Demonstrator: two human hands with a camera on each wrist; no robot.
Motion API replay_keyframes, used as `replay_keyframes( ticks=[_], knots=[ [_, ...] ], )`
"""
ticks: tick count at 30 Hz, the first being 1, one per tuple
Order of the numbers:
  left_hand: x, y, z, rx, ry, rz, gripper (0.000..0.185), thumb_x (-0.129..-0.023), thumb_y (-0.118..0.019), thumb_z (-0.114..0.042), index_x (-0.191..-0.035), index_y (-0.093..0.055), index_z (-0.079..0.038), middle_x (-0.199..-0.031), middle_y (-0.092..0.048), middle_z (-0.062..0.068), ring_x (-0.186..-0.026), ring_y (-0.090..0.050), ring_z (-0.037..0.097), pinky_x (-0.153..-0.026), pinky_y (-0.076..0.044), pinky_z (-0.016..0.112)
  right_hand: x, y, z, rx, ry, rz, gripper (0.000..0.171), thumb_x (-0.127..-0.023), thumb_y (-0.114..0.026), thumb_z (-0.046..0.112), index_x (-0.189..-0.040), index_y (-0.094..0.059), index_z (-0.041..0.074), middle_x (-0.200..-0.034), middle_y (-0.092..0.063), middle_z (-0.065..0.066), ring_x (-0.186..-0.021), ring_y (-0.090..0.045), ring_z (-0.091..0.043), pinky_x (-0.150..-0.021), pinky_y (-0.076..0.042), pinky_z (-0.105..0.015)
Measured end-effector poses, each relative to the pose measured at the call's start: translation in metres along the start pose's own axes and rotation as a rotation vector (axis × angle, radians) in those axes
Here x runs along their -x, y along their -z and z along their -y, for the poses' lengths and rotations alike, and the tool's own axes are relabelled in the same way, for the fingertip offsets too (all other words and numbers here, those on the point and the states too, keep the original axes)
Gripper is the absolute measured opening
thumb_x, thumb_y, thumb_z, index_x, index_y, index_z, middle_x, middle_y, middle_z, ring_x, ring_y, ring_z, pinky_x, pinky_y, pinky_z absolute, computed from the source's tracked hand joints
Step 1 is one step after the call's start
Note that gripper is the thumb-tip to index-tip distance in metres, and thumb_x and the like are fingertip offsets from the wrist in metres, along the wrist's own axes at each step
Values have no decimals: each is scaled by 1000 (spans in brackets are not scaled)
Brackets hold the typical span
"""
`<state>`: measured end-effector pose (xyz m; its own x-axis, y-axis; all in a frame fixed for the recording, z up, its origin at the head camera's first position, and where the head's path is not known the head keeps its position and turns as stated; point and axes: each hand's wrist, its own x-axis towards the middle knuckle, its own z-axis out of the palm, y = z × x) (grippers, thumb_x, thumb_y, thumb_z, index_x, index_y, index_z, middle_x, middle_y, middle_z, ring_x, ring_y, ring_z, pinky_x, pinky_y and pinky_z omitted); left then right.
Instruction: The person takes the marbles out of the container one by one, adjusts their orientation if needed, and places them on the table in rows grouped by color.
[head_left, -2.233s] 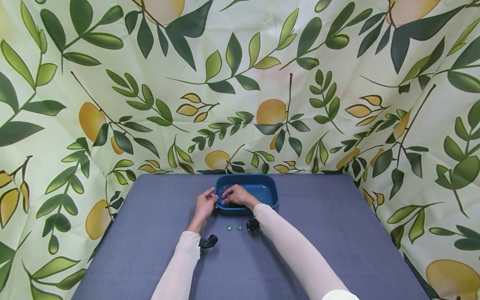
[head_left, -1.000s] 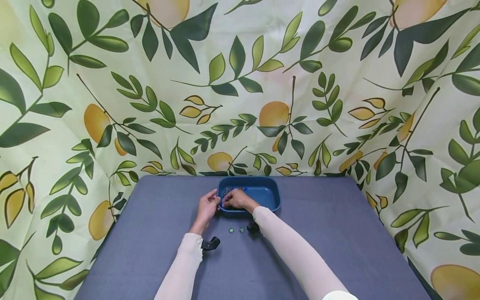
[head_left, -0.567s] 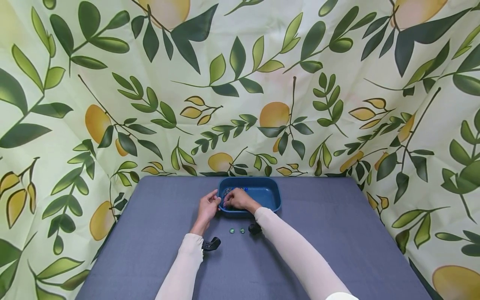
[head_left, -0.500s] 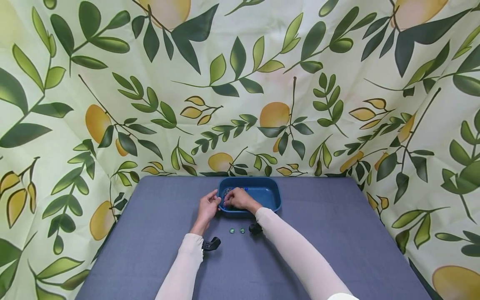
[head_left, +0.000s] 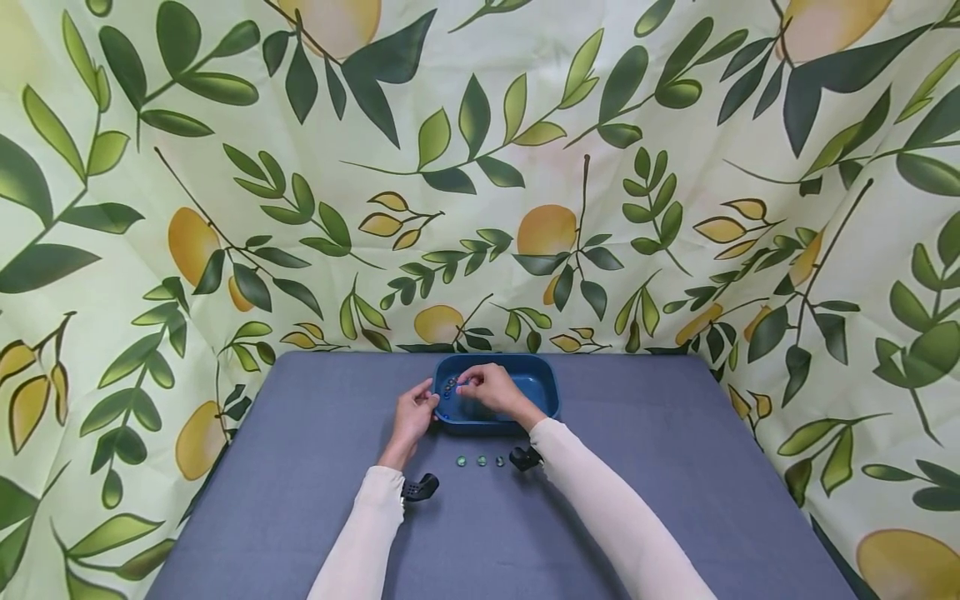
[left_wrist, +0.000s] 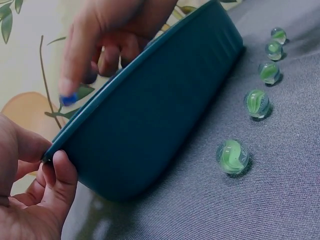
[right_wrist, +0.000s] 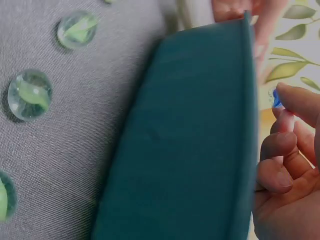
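Observation:
My left hand (head_left: 413, 412) grips the left end of a dark blue plastic tub (head_left: 537, 388), thumb and finger pinching its rim in the left wrist view. Over the tub's left half is my right hand (head_left: 497, 392), pinching a blue marble (right_wrist: 276, 98) between thumb and forefinger; its other fingers are curled. Several small marbles (head_left: 449, 390), blue and brownish, lie in the tub's left part, partly hidden by the right hand. From the wrist views the tub's outer wall (left_wrist: 145, 115) hides its inside.
A row of several clear marbles with green swirls (left_wrist: 233, 156) lies on the grey cloth-covered table (head_left: 315, 450) along the tub's near side. Black wrist cameras (head_left: 422, 487) are strapped under both forearms. Leaf-and-fruit-printed fabric (head_left: 465, 208) hangs behind and at the sides.
My right hand has risen from the tub's left corner and shifted right, the blue marble now showing in its fingertips. A third green marble has come into head view. The left hand keeps its grip.

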<state>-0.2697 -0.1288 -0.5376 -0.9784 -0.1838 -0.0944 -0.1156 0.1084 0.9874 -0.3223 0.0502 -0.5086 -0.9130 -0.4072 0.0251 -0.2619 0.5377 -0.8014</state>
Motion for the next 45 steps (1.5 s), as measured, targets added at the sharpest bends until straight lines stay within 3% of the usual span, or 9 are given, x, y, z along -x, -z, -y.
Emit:
replay_keyframes(
  ticks=[9, 21, 27, 29, 37, 45],
  knots=[
    [0, -1, 1, 1, 5, -10, 45, -95, -58, -5, -139, -53, 0, -94, -49, 4, -71, -51, 11, -63, -55, 32, 24, 11, 9, -82, 40, -102, 13, -87, -74, 22, -97, -74, 13, -69, -58, 4, -60, -49, -10, -54, -38, -23],
    [1, 0, 2, -2, -7, 0, 45, -96, -57, -6, -140, -52, 0, -94, -48, 4, -75, -52, 13, -65, -55, 34, 73, 14, 16, -88, 111, -113, 15, -88, -74, 27, -97, -74, 15, -73, -59, 3, -64, -53, -9, -57, -44, -22],
    [1, 1, 2, 1, -6, 2, 45, -96, -57, -5, -140, -52, 0, -94, -48, 4, -78, -52, 15, -67, -56, 34, 92, 5, 15, -177, 75, -100, 19, -88, -74, 28, -100, -73, 14, -79, -72, -4, -72, -65, -36, -53, -48, -24],
    [0, 0, 2, 2, -4, 2, 45, -96, -57, -5, -141, -51, -1, -94, -48, 4, -78, -52, 15, -66, -55, 32, 98, 1, 13, -207, 70, -84, 18, -88, -74, 26, -101, -73, 13, -81, -73, -5, -75, -67, -38, -54, -49, -25],
    [0, 0, 1, -16, -8, 2, 46, -96, -57, -8, -142, -51, -2, -95, -47, 3, -75, -51, 13, -67, -55, 35, 119, -17, 10, -235, 52, -33, 14, -86, -76, 20, -98, -73, 13, -84, -72, -3, -70, -65, -10, -57, -51, -23],
    [-3, 1, 5, -4, -11, 10, 46, -96, -57, -7, -142, -50, -2, -94, -47, 3, -76, -51, 12, -64, -54, 30, 131, -40, 2, -191, -39, -63, 11, -83, -77, 16, -93, -73, 12, -79, -70, -1, -63, -59, -5, -51, -47, -22]
  ],
)
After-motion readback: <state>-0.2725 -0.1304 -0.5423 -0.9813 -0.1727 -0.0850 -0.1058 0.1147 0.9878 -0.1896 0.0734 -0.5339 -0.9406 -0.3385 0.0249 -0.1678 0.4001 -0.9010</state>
